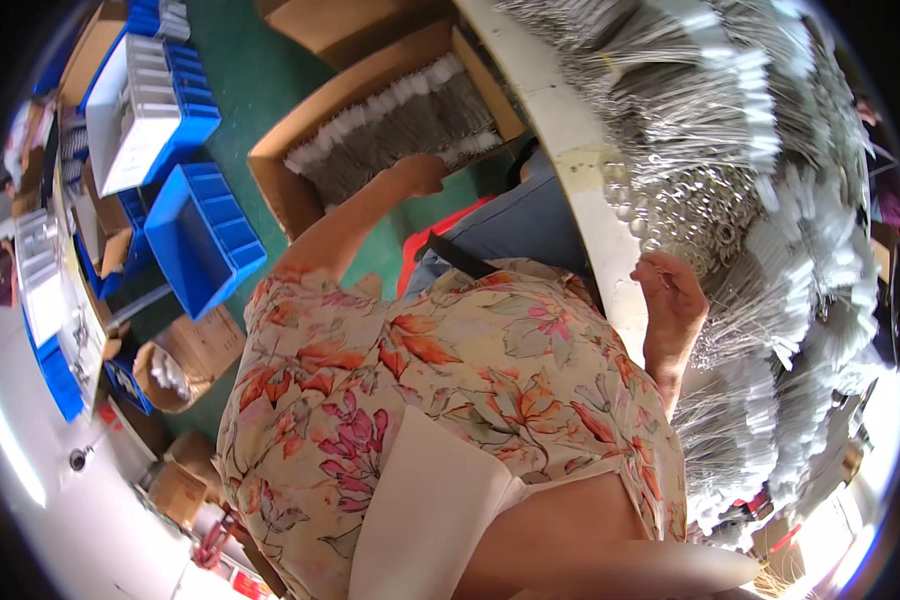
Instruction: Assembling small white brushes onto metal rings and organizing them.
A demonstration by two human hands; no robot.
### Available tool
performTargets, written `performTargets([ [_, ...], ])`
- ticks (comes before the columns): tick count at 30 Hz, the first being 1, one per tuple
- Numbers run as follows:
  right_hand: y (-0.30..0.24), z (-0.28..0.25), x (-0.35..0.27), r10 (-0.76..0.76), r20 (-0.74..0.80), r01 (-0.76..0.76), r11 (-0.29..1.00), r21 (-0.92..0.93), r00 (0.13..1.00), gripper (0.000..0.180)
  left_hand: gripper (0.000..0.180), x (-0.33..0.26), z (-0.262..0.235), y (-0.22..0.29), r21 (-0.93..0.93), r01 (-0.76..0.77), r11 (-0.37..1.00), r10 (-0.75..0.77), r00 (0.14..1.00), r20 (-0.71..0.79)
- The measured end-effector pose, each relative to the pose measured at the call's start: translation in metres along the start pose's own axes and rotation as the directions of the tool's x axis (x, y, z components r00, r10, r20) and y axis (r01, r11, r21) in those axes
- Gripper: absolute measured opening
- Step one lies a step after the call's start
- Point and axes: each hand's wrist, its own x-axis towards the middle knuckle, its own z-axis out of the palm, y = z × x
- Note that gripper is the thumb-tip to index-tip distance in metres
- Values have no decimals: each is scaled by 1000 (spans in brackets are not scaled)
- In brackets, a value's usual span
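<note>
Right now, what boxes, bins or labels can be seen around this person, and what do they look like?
Open cardboard box: on the green floor, brown, holding grey bundles; left hand reaches into it.
Blue bin: left of it, rectangular plastic.
Second blue bin: farther left, holding a white tray.
Small cardboard boxes: lower left, brown.
No legible labels or screens.

Brown cardboard box (300,150) on green floor
</note>
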Motion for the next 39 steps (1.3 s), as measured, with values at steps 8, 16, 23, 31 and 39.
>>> performTargets([
  [8,2,-45,-7,-50,-180,47,999,-19,982,11,18,-93,-237,150,-455,-606,652,741,636,215],
  [16,10,-126,-43,-77,-525,162,980,117,848,10,23,20,-411,300,-98,-706,701,592,653,-472],
  [23,5,-211,-68,-57,-713,103,994,22,698,11,11,162,-448,305,679,-38,733,619,450,-643],
  [31,36,-328,-4,-109,-653,-181,915,-360,749,15,9,150,-433,322,716,-68,695,670,423,-611],
  [39,65,-341,102,152,-591,-214,976,-36,792,24,16,193,-480,264,425,-302,853,506,281,-816],
])
